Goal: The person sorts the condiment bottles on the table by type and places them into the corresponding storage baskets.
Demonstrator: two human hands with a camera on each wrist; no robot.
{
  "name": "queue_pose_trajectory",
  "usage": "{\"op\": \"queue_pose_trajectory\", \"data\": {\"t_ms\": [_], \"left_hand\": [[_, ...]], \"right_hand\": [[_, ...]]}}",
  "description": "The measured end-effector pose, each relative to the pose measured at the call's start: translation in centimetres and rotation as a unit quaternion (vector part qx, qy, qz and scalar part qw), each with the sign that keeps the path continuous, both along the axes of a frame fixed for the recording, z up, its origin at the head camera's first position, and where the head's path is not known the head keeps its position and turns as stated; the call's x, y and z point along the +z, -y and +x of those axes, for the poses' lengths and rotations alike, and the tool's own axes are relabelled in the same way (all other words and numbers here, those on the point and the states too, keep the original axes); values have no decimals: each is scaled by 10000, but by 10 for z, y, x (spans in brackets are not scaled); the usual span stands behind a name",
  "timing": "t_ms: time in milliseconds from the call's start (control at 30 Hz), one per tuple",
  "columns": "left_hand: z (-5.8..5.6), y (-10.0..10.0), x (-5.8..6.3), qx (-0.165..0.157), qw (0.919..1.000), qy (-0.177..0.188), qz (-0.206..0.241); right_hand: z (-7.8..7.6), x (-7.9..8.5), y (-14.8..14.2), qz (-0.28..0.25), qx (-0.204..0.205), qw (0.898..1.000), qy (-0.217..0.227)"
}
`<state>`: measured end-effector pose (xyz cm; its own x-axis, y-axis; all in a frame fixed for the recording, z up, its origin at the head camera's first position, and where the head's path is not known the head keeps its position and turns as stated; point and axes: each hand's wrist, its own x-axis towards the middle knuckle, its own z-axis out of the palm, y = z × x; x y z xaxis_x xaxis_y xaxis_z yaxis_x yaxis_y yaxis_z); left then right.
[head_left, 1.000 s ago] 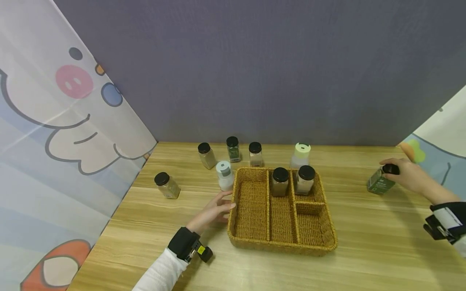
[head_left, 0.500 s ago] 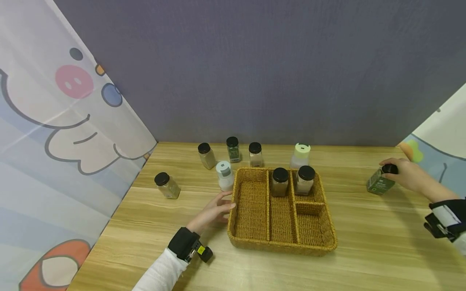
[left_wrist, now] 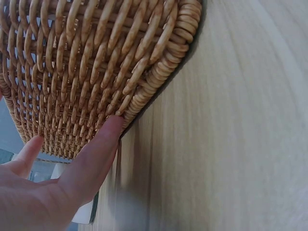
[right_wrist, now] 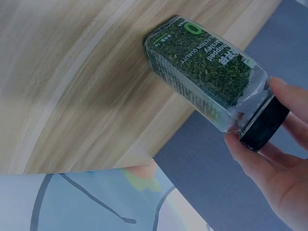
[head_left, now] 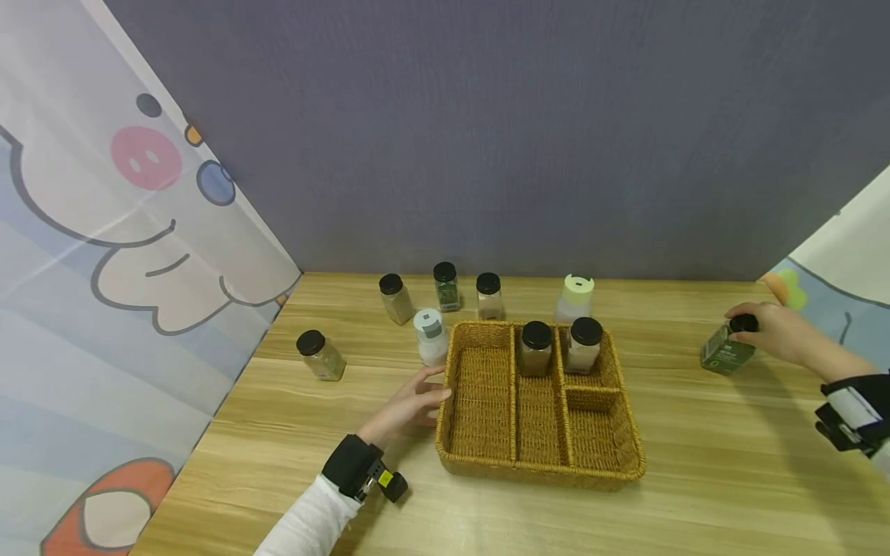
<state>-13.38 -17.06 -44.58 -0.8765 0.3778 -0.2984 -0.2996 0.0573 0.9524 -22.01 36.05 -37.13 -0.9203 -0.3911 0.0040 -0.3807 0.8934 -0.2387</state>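
Observation:
My right hand (head_left: 772, 332) pinches the black cap of a jar of chopped parsley (right_wrist: 202, 62) at the table's right side. Green flakes fill much of the clear jar, and its base appears to be on or just over the wood. Against the left side of a woven basket (head_left: 542, 467) rests my left hand (head_left: 403, 405). In the left wrist view, its fingers (left_wrist: 98, 154) lie fairly straight along the wicker wall. Two black-capped jars stand in the basket: one jar (head_left: 535, 355) in the middle compartment, another jar (head_left: 582, 351) in the back right one.
Behind the basket stand a white-capped bottle (head_left: 431, 340), a yellow-capped bottle (head_left: 574, 301) and several black-capped jars, among them a green jar (head_left: 447, 289). Farther left is another jar (head_left: 323, 359). A grey wall (head_left: 487, 139) borders the table's back edge.

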Motion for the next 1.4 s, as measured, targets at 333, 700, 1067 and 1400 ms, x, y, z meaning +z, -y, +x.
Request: {"op": "queue_pose_trajectory", "data": {"t_ms": [333, 700, 1067, 1400], "left_hand": [[1, -2, 3, 41, 10000, 19, -73], [0, -1, 1, 35, 9999, -22, -149], [0, 1, -1, -90, 9995, -153, -276], [1, 0, 1, 56, 9999, -10, -150]], "right_hand": [[-1, 5, 3, -116, 151, 9996, -207], [-1, 21, 17, 104, 273, 9995, -102], [4, 30, 33, 18, 702, 9929, -959], [11, 44, 49, 157, 676, 9939, -859]]}}
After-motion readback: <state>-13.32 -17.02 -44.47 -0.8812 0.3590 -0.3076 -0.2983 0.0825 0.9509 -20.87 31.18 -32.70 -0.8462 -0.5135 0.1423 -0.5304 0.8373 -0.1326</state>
